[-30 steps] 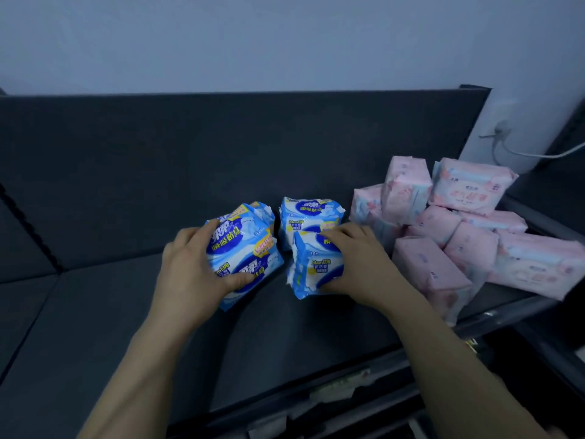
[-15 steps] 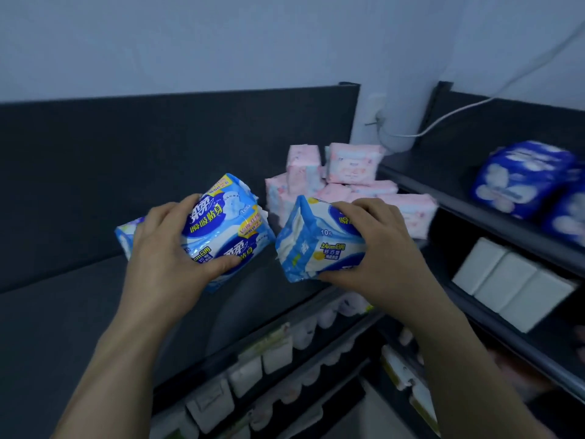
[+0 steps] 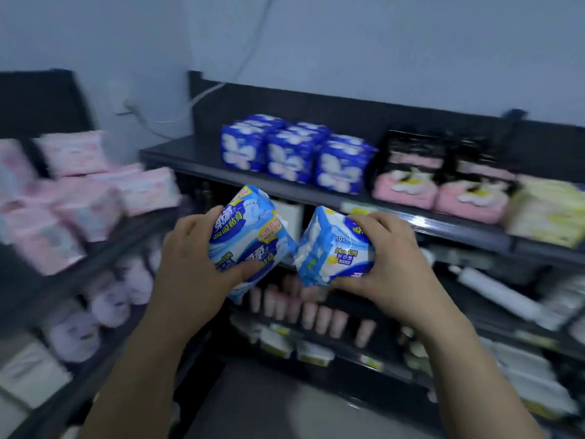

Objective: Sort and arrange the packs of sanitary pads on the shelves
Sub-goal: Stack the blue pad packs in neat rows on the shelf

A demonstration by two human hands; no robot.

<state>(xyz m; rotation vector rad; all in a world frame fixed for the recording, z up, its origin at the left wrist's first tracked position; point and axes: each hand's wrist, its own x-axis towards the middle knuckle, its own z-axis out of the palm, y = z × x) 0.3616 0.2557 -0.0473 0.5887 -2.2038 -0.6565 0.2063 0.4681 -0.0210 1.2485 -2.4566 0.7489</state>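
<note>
My left hand [image 3: 190,267] grips one light-blue pack [image 3: 247,232], my right hand [image 3: 391,264] the other light-blue pack [image 3: 332,248], so I would stand both upright on the top shelf [image 3: 190,156], just beside the dark-blue packs [image 3: 291,153].

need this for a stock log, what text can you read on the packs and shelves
"24cm日用": right pack, in the right hand
"10": same pack
"吸贴身": left packs, in the left hand
"日用": same packs
Dark blue packs, pink packs, shelf tags: too blurred to read
</note>
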